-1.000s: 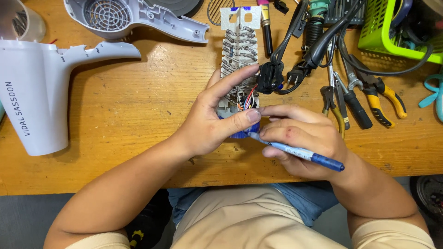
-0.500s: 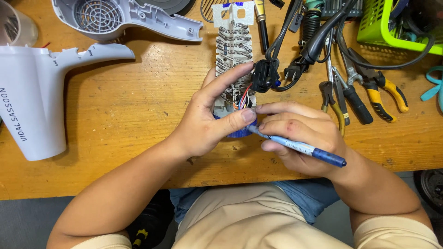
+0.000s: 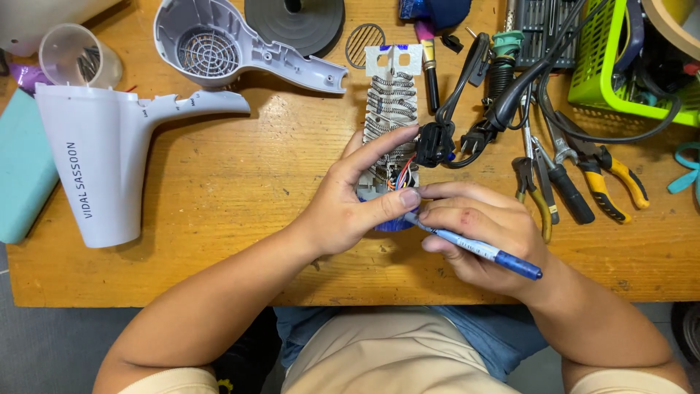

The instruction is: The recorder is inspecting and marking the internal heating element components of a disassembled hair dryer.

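Far left on the table [image 3: 219, 190]: one teal block [image 3: 22, 168] at the edge, one clear plastic cup [image 3: 73, 55], one white dryer shell half [image 3: 98, 160] lying flat, and one grey shell half [image 3: 219, 44] with its grille showing.

Centre: the left hand [image 3: 350, 208] clamps the heating element assembly [image 3: 392, 124], index finger stretched along its right side, thumb pressed across the lower end where the coloured wires [image 3: 401, 175] bunch. The assembly lies lengthwise, its top end pointing away from the person, coil pack resting on the wood.

The right hand [image 3: 481, 233] is curled shut round one blue-handled tool [image 3: 474, 248], tip buried at the wire end beside the left thumb. Probably a small screwdriver; the tip is hidden, so I cannot be sure.

Judgement on doing this well: keep the left grip on the frame edges, not the fragile coils; hold the tool square to its seat, press lightly, and keep the loose wires out from under the tip.

Right: one black power cord [image 3: 503, 102] with plug, about three pliers or cutters [image 3: 576, 182], one lime-green basket [image 3: 620, 80].
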